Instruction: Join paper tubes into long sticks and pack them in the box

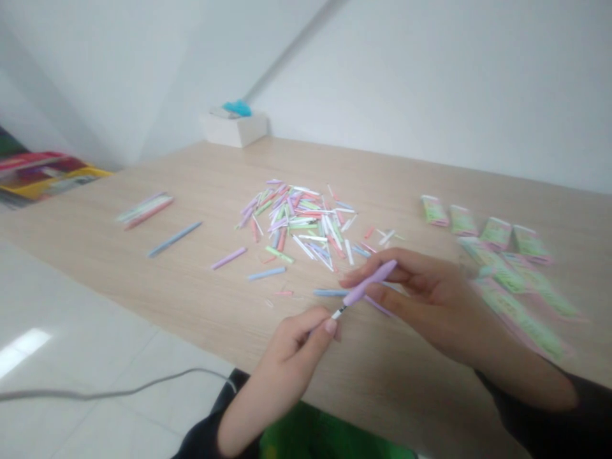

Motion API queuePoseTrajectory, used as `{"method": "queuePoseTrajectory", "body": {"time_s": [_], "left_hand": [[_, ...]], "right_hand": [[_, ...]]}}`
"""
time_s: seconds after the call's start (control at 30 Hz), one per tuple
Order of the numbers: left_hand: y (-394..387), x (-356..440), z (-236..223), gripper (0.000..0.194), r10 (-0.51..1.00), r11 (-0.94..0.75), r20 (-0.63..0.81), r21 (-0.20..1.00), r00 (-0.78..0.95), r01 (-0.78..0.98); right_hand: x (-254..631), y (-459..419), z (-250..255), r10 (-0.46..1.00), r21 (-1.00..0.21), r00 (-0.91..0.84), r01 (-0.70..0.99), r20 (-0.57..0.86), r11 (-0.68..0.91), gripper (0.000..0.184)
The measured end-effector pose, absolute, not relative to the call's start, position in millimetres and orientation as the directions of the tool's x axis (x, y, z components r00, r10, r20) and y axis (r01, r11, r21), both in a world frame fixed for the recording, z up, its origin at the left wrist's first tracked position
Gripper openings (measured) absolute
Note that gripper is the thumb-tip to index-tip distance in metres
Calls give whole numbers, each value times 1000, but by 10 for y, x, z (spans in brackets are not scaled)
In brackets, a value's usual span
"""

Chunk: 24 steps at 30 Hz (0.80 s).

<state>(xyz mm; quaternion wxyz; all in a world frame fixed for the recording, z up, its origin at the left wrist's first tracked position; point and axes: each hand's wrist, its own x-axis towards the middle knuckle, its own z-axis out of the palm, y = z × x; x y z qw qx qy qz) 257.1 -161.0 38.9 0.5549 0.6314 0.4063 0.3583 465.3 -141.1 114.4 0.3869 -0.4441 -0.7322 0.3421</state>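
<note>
My right hand [421,287] pinches a light purple pen barrel [370,284] between thumb and fingers, its tapered end pointing up and right. At the barrel's lower end sits a thin white pen piece [338,312] with a dark band. The fingers of my left hand [301,350] are closed on that white piece, and its far end is hidden in them. Whether the white piece reaches inside the barrel, I cannot tell. Just behind the hands a blue stick-like pen part [329,292] lies on the table.
A heap of pastel pen parts [306,220] spreads over the wooden table [143,268]. Several green-and-pink packets [521,306] lie at the right. Assembled-looking sticks [148,210] rest at the left. A white box [234,129] stands at the back; a cable [119,390] crosses the floor.
</note>
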Motion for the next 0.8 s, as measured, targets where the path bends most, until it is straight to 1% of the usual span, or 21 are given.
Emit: {"method": "queuePoseTrajectory", "body": {"time_s": [0.07,0.13,0.2,0.23,0.3,0.37,0.43,0.5,0.57,0.6,0.7,0.8], "left_hand": [[-1617,2601,390,38,902,-61,5,991,431,117],[-1621,2622,389,35,892,-58,10,994,451,91],[-1614,2638,380,30,863,-33,15,999,504,28],[-1605,2647,370,36,837,-11,15,1000,547,-12],[-1567,2674,337,57,749,52,24,994,662,-95],[-1507,2715,288,65,647,126,32,981,762,-148],[-1438,2768,230,62,583,187,31,967,812,-171],[-1377,2829,172,48,573,204,11,967,820,-156],[-1338,2888,119,31,583,179,-7,977,813,-120],[-1326,2916,97,28,591,157,-20,983,806,-91],[-1307,2978,48,30,642,107,-54,994,765,-20],[-1287,3005,32,32,662,136,-47,989,748,-58]], "right_hand": [[4650,-1453,1063,920,-850,-320,397,227,347,10],[4658,-1491,967,925,-885,-334,356,180,301,10],[4685,-1522,864,927,-919,-346,302,144,255,10],[4708,-1537,814,928,-931,-350,278,132,237,10],[4767,-1570,728,931,-952,-345,227,118,205,9],[4832,-1611,663,939,-969,-329,181,104,171,8],[4890,-1654,615,952,-977,-290,152,102,152,7],[4932,-1684,568,961,-984,-259,118,102,136,6],[4964,-1688,510,961,-990,-255,60,105,125,6],[4979,-1678,475,962,-992,-248,35,111,123,7],[5026,-1618,360,980,-992,-161,27,115,121,14],[5069,-1565,278,990,-993,-93,43,108,112,16]]}}
